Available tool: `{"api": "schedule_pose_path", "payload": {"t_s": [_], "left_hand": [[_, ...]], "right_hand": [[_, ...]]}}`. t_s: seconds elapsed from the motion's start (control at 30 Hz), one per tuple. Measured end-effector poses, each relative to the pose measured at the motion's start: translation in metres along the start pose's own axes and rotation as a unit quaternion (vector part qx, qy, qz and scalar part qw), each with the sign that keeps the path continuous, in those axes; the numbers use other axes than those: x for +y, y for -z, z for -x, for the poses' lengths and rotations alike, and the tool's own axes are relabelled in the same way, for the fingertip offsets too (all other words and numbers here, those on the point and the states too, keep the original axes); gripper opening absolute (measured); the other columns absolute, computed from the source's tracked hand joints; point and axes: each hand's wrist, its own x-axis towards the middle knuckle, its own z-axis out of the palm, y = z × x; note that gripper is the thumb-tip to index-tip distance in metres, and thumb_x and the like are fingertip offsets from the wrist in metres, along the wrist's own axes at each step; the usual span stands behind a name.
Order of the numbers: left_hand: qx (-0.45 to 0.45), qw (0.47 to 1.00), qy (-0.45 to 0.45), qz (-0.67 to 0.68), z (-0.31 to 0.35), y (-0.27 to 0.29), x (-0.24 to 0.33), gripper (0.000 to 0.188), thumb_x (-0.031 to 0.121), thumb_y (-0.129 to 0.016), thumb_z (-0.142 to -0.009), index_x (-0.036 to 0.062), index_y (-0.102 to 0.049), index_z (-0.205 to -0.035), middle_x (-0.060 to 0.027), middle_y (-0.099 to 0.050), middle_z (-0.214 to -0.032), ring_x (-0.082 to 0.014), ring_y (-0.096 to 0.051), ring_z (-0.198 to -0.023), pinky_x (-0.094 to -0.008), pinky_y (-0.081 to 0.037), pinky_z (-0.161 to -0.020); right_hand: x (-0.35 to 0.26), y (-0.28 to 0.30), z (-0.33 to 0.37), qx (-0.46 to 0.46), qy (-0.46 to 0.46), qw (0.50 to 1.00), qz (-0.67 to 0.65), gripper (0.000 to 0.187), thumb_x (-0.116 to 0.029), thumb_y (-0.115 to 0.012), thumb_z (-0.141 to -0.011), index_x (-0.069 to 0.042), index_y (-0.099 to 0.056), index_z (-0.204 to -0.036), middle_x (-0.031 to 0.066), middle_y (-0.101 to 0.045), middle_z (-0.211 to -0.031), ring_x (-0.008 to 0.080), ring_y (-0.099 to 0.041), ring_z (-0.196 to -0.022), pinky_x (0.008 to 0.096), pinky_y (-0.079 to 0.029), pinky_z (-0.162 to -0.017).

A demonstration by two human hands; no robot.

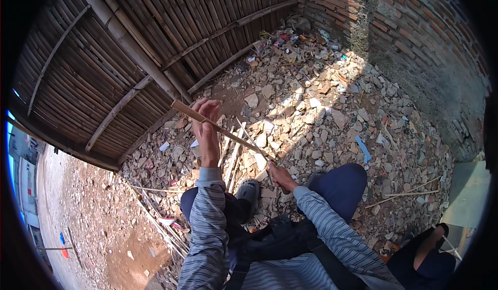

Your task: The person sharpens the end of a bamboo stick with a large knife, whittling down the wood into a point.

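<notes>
A brown bamboo strip (228, 133) slants down from upper left to the right in front of me. My left hand (208, 134) has its thumb against the strip near its far end, with the fingers raised behind it. My right hand (281, 178) is closed in a fist at the strip's lower end. From that fist a thin, pale, straight, blade-like piece (249, 133) points up and left, crossing close to the strip. Something dark shows below the fist, like the end of a handle. Whether the thin piece is a knife blade or a sliver is hard to make out.
Rubble (316, 129) covers the ground, with pale sticks (234, 157) beside my shoe (248, 194). A bamboo wall (129, 46) stands ahead left, a brick wall (415, 35) to the right. Another person's dark-clothed limb (428, 253) shows at lower right. More strips (161, 225) lie left.
</notes>
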Motion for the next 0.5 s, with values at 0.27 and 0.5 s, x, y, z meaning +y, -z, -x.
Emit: {"api": "schedule_pose_path", "payload": {"t_s": [0.27,0.5], "left_hand": [[0.072,0.973,0.219,0.003,0.012,-0.015,-0.03,0.047,0.045,-0.039,-0.107,0.0117,-0.04,-0.073,0.0043,-0.033,-0.061,-0.0078,-0.03,-0.053,-0.025,-0.027,-0.051],[0.035,0.979,0.199,-0.036,0.019,-0.004,-0.048,0.059,0.054,-0.034,-0.105,0.0147,-0.028,-0.062,0.0059,-0.023,-0.057,-0.0076,-0.021,-0.051,-0.0281,-0.016,-0.048]], "right_hand": [[0.02,-0.001,-0.013,-0.035,0.016,0.999,-0.008,0.068,-0.064,-0.042,-0.097,-0.004,-0.049,-0.066,0.0061,-0.049,-0.055,0.0177,-0.048,-0.046,0.0358,-0.039,-0.045],[0.01,-0.007,0.01,0.098,0.098,0.97,0.2,0.073,-0.063,-0.042,-0.096,0.004,-0.059,-0.074,0.0233,-0.061,-0.067,0.0388,-0.06,-0.067,0.0498,-0.044,-0.072]]}}
